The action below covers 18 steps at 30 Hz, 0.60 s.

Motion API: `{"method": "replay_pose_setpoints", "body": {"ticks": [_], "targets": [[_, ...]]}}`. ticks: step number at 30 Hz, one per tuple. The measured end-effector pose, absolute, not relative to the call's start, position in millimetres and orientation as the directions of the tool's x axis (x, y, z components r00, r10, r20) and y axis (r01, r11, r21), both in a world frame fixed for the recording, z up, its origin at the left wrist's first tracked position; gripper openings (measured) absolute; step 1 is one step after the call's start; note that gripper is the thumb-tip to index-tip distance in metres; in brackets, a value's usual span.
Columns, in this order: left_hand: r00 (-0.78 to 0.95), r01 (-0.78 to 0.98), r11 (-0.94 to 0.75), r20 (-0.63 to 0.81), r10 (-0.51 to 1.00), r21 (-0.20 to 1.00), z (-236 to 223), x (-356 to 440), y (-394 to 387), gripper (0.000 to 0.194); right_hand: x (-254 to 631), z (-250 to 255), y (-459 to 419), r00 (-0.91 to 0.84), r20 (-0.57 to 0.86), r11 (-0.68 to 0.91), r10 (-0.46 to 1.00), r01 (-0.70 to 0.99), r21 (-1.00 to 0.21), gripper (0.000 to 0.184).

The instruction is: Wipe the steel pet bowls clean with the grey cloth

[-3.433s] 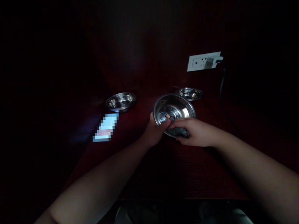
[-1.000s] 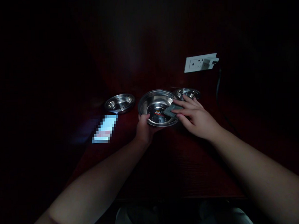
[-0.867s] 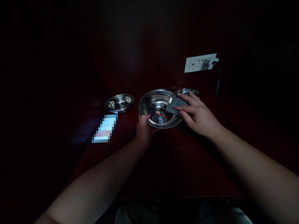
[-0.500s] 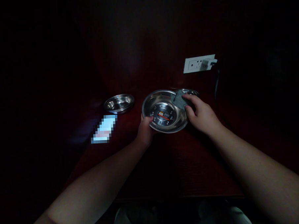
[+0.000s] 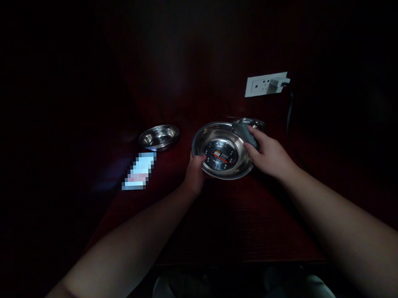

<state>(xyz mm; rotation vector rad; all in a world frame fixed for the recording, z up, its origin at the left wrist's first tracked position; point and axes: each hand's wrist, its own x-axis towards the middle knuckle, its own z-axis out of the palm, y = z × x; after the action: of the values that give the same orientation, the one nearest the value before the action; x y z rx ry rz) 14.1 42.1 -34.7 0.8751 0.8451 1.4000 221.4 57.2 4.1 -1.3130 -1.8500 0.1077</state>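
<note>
A shiny metal bowl [image 5: 214,137] with a printed label on its bottom is held up over the dark red table, its inside tilted toward me. My left hand [image 5: 196,171] grips its near left rim, the thumb inside and the fingers hidden beneath. With my right hand [image 5: 267,150] I hold a grey-green cloth [image 5: 246,133] against the bowl's upper right rim. Behind the cloth, another metal bowl [image 5: 255,121] shows in part. Further left on the table sits a pair or stack of metal bowls [image 5: 159,136]; how many is unclear.
A lit phone-like screen [image 5: 139,171], blurred into blocks, lies left of my left forearm. On the back wall is a white socket plate [image 5: 257,86] with a plug [image 5: 278,83] and a dark cable [image 5: 289,112] hanging down. The table's front edge [image 5: 240,262] runs before my knees.
The held bowl has shifted slightly right and down. Over its upper right rim, the cloth has slid outward and now looks more bunched under my right fingers.
</note>
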Motion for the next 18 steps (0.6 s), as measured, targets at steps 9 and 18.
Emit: {"method": "replay_pose_setpoints", "body": {"ticks": [9,18], "targets": [[0.114,-0.419,-0.16,0.226,0.967,0.894,-35,18,41,0.056,224,18,52,-0.031,0.534,0.35,0.845,0.786,-0.509,0.032],[0.191,-0.377,-0.183,0.27,0.944,0.908,-32,21,32,0.055,222,16,52,-0.095,0.667,0.519,0.739,0.711,-0.474,0.037]]}}
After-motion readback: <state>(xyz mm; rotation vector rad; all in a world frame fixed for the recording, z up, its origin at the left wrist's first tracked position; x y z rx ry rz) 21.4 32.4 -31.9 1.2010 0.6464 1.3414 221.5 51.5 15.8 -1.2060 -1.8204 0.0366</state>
